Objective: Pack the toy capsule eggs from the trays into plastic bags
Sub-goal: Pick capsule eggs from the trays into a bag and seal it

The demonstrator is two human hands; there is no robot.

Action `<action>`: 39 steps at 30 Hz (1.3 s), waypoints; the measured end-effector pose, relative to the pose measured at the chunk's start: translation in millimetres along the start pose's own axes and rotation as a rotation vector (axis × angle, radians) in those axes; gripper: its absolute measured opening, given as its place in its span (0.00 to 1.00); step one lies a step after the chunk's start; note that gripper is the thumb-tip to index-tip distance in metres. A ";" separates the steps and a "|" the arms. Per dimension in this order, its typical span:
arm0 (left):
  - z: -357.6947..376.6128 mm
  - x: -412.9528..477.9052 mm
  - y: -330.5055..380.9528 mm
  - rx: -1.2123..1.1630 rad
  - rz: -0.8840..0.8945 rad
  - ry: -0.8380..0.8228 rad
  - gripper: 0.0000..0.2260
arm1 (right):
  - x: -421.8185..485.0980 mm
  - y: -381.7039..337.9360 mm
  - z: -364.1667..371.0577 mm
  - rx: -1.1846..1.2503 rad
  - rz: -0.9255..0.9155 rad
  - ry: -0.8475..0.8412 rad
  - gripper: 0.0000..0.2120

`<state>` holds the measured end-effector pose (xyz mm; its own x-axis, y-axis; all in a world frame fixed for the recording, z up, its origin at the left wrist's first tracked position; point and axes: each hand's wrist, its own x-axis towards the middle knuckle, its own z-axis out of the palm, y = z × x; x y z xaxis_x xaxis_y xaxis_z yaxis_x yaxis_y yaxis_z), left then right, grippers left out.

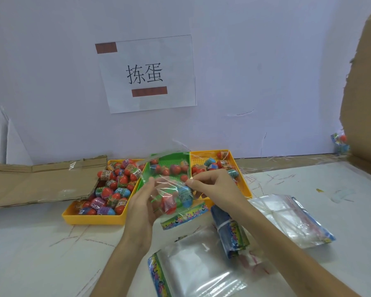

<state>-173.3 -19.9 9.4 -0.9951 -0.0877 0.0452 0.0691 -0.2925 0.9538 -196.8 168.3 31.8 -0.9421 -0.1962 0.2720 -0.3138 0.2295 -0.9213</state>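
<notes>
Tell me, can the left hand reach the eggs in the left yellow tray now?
Probably not yet: the left hand holds the bag together with the right hand. The tray lies open beside it, with nothing over its eggs.

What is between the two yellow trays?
A green tray sits between the left yellow tray and the right yellow tray, holding a few red eggs. The head view shows it, partly behind the clear bag.

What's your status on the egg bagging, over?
Left hand holds plastic bag at its side; right hand pinches its top edge. Red egg and blue egg inside. Nothing blocking.
</notes>
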 end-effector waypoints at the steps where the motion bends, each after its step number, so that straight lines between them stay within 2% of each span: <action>1: -0.1 -0.4 0.2 -0.012 -0.003 0.004 0.20 | 0.2 -1.0 -1.1 -0.028 -0.001 -0.028 0.08; 3: 1.0 -2.0 0.6 -0.007 0.001 0.026 0.19 | 3.6 0.5 -7.5 -0.111 0.000 0.038 0.08; 6: 1.7 -2.9 0.7 0.048 0.007 0.047 0.14 | 8.9 7.0 -31.9 -0.329 0.049 0.371 0.03; 7: 2.1 -3.1 1.0 0.062 0.010 0.047 0.14 | 8.3 9.9 -41.3 -0.456 0.089 0.424 0.05; 9: 2.8 -2.9 0.6 0.081 0.017 0.047 0.14 | 5.7 18.1 -55.6 -0.671 0.194 0.344 0.12; 12: 4.2 -3.2 -0.7 0.107 0.013 0.045 0.14 | 5.0 26.3 -54.7 -0.811 0.299 0.082 0.09; 14: 5.3 -3.8 -1.1 0.126 0.003 0.042 0.14 | 6.1 30.1 -50.9 -0.889 0.306 0.031 0.07; 18: 5.6 -4.2 1.5 0.145 -0.004 0.050 0.14 | 8.4 31.4 -53.4 -0.744 0.236 0.178 0.09; 20: 6.0 -4.7 1.8 0.151 -0.007 0.053 0.14 | 9.7 30.8 -53.7 -0.654 0.161 0.277 0.18; 22: 6.9 -5.0 1.0 0.156 -0.012 0.064 0.14 | 10.7 30.0 -53.9 -0.689 0.149 0.217 0.25; 25: 8.2 -6.0 0.8 0.168 -0.013 0.050 0.14 | 9.8 33.1 -50.7 -0.864 0.251 -0.008 0.29; 28: 8.2 -5.8 0.7 0.184 -0.011 0.038 0.14 | 10.2 34.0 -53.7 -0.851 0.265 0.047 0.22; 30: 7.8 -6.2 0.8 0.194 -0.008 0.033 0.15 | 10.7 33.7 -54.7 -0.801 0.239 0.101 0.16; 32: 7.8 -6.6 0.6 0.195 -0.008 0.030 0.15 | 11.9 34.3 -54.1 -0.753 0.182 0.168 0.13; 36: 7.8 -6.6 0.5 0.192 -0.010 0.030 0.15 | 12.9 31.3 -48.8 -0.643 0.037 0.236 0.28; 38: 8.2 -6.6 0.3 0.193 -0.013 0.032 0.15 | 11.7 30.4 -47.8 -0.636 0.035 0.179 0.33; 39: 8.3 -6.5 0.1 0.194 -0.015 0.034 0.15 | 11.2 31.3 -48.1 -0.670 0.065 0.128 0.32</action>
<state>-167.3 -11.4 11.7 -0.9928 -0.1175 0.0233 0.0358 -0.1057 0.9938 -222.8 219.1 19.4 -0.9552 -0.0574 0.2903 -0.2227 0.7852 -0.5777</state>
